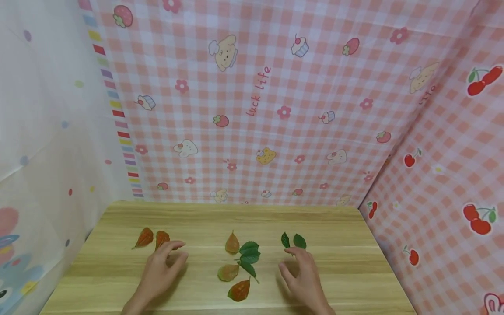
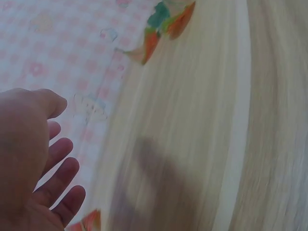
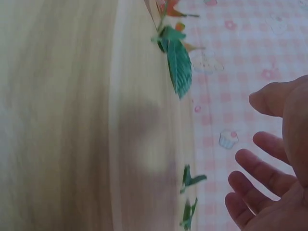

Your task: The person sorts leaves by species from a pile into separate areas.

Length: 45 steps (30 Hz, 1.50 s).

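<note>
My left hand (image 1: 158,271) is held above the table's left side with fingers relaxed and nothing in them. Just beyond its fingertips lie two reddish-orange leaves (image 1: 145,237), the nearer one partly hidden by the hand. My right hand (image 1: 305,278) hovers at the right, likewise holding nothing. Two small dark green leaves (image 1: 299,241) lie past its fingers. Between the hands is a loose group: an orange leaf (image 1: 232,243), green leaves (image 1: 250,252), a yellowish leaf (image 1: 228,272) and a red-brown leaf (image 1: 239,290). Both wrist views show spread fingers apart from the leaves.
The leaves lie on a light wood-grain table (image 1: 197,218). A pink checked cloth (image 1: 244,131) hangs behind its back edge. Another checked cloth (image 1: 441,188) with cherries is at the right, and a white patterned cloth (image 1: 47,144) at the left.
</note>
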Available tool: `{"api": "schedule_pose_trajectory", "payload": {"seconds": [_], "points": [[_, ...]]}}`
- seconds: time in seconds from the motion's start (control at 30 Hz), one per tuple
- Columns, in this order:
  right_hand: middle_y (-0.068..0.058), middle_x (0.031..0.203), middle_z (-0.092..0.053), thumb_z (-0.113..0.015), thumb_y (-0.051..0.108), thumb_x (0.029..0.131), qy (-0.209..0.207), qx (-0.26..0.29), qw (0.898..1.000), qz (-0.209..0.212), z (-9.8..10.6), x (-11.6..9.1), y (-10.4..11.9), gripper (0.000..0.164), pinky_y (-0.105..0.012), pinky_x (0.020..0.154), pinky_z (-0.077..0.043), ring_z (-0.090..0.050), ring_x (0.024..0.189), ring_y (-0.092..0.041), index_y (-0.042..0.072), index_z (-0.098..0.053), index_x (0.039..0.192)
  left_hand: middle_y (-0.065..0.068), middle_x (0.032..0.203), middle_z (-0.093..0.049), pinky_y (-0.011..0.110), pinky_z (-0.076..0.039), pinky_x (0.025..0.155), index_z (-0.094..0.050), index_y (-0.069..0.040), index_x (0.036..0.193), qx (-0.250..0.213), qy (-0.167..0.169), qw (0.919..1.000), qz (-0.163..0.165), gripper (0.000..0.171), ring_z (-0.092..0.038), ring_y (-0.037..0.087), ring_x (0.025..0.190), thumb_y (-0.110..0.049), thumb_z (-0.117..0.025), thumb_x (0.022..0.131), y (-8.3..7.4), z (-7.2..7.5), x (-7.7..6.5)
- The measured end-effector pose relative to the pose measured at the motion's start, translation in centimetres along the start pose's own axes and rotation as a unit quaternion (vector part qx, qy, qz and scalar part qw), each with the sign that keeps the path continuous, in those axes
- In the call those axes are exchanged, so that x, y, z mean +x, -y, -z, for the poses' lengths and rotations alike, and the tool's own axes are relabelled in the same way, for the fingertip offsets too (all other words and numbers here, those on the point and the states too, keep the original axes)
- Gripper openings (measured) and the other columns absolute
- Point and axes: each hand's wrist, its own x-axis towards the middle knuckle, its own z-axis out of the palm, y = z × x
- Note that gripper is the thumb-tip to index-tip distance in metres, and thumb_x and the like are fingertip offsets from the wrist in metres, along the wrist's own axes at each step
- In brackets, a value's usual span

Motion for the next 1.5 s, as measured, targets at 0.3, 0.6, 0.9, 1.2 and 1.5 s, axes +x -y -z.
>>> {"api": "schedule_pose_trajectory", "payload": {"seconds": [0.3,0.6,0.9,1.2,1.5], "points": [[-0.001,0.132,-0.078,-0.093,0.01,0.092,0.036,0.006,0.999,0.037,-1.3,-0.7,1.2,0.039,-0.057,0.108,-0.059,-0.07,0.129,-0.027,0.013,-0.077,0.128,0.002,0.128,-0.082,0.046,-0.067,0.098,-0.08,-0.007,0.126,-0.021,0.048,0.9986,0.002,0.028,-0.079,0.027,0.118,-0.01,-0.088,0.099,-1.9,-2.3,0.1],[0.007,0.133,-0.074,-0.093,0.012,0.094,0.087,0.025,0.995,0.04,-2.2,-1.2,2.3,0.037,-0.05,0.11,-0.058,-0.068,0.128,-0.021,0.013,-0.077,0.127,0.0,0.125,-0.081,0.042,-0.066,0.098,-0.079,-0.009,0.125,-0.057,0.095,0.9938,-0.005,0.026,-0.077,0.024,0.114,-0.008,-0.086,0.1,-3.5,-4.3,0.3],[0.006,0.136,-0.073,-0.088,0.016,0.099,0.144,0.024,0.988,0.04,-3.0,-0.9,3.1,0.032,-0.047,0.111,-0.058,-0.065,0.128,-0.022,0.012,-0.077,0.13,0.001,0.126,-0.08,0.043,-0.065,0.102,-0.078,-0.009,0.125,-0.091,0.136,0.9857,-0.042,0.023,-0.077,0.024,0.117,-0.012,-0.083,0.103,-4.7,-6.0,0.0],[-0.002,0.133,-0.076,-0.087,0.017,0.1,0.172,0.023,0.983,0.053,-3.9,-0.4,3.2,0.029,-0.053,0.113,-0.057,-0.067,0.129,-0.027,0.009,-0.078,0.127,-0.003,0.128,-0.08,0.044,-0.064,0.106,-0.079,-0.012,0.127,-0.079,0.163,0.9827,-0.036,0.026,-0.075,0.021,0.12,-0.018,-0.085,0.102,-5.4,-7.3,-0.3],[-0.001,0.12,-0.08,-0.086,0.014,0.099,0.169,0.028,0.984,0.049,-4.9,-0.3,3.0,0.018,-0.047,0.106,-0.059,-0.071,0.117,-0.024,0.01,-0.081,0.116,-0.001,0.129,-0.082,0.047,-0.061,0.109,-0.08,-0.014,0.13,-0.078,0.195,0.9777,-0.015,0.027,-0.074,0.018,0.122,-0.022,-0.084,0.104,-6.1,-8.1,0.4]]}}
